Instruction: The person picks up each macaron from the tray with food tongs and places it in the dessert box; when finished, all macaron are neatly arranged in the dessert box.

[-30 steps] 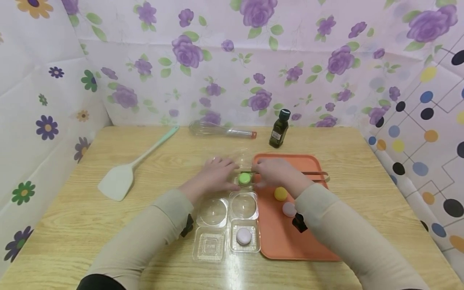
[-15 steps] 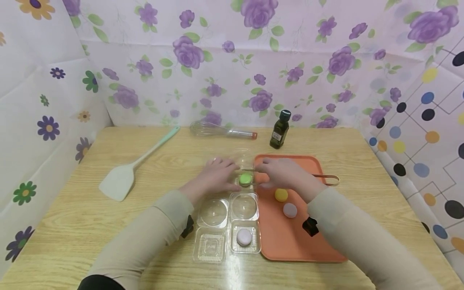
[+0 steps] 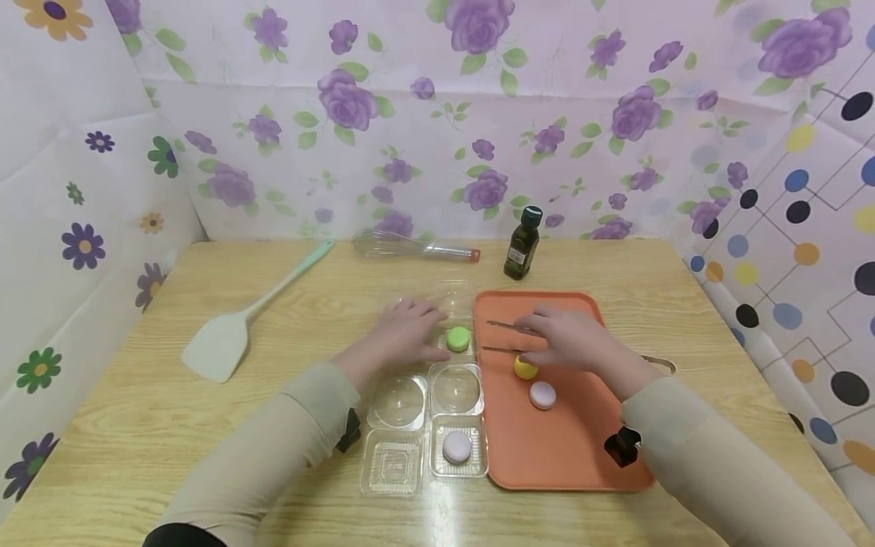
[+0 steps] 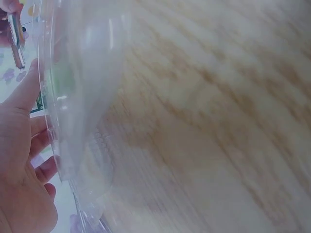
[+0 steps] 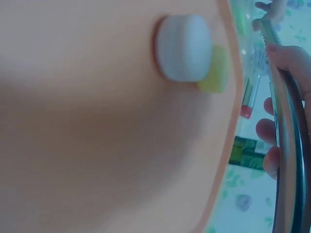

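Had the right hand on the tongs, grip narrow, thumb and fingers pinching both arms, held up over the orange tray. Tong tips stood apart, nothing between them.

Key relation: the tongs' long axis ran across my view, tips to the left, handle loop to the right. The yellow macaron sat on the tray just to the near side of the lower arm, partly covered by it and the hand in the head view. Tips reached past it to the left, so I judged it off the line between them. Macaron is round, no long axis to match. Right hand was clearly nearer than the left.

Left hand was spread, fingers touching the see-through far box; I saw nothing pinched, box resting on the worktop. Green macaron lay in that box.

Counts: four macarons: one green, one yellow, two lilac. One lilac macaron on the tray, near side of the yellow; one lilac macaron in the near right box. Three boxes I could make out, with the near left box; couldn't tell if more sat under the left hand. One each: tray, tongs, spatula, whisk, dark bottle.
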A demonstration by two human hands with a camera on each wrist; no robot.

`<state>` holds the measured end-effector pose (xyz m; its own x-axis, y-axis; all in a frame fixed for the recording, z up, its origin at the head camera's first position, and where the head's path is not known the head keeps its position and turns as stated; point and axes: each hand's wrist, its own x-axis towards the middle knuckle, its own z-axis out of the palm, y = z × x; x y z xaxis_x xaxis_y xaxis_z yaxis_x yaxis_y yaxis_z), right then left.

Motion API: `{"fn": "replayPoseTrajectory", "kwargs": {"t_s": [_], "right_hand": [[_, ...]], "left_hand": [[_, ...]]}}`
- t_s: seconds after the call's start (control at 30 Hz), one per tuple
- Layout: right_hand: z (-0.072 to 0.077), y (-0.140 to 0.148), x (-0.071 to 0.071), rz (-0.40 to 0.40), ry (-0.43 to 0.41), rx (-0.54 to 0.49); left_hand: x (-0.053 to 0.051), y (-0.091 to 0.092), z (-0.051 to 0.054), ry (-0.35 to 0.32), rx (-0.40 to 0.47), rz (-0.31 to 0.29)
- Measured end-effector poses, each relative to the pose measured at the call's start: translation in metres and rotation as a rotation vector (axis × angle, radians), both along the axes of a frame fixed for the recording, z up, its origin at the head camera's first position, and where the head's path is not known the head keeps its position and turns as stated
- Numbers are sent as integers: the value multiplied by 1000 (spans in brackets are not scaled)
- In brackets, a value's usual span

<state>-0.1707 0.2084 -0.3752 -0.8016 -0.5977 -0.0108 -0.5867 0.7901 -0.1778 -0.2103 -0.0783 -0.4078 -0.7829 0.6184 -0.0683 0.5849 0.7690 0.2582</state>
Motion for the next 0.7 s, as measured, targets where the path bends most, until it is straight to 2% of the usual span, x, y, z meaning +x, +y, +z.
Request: {"fn": "replayPoseTrajectory", "kwargs": {"t_s": [0.3,0.7], "right_hand": [[-13,16,7,-9,0,-36],[-18,29,17,-35,9,-46]], "left_hand": [[2,-1,1,7,-6,-1],[2,-8,2,36,2,-14]]}}
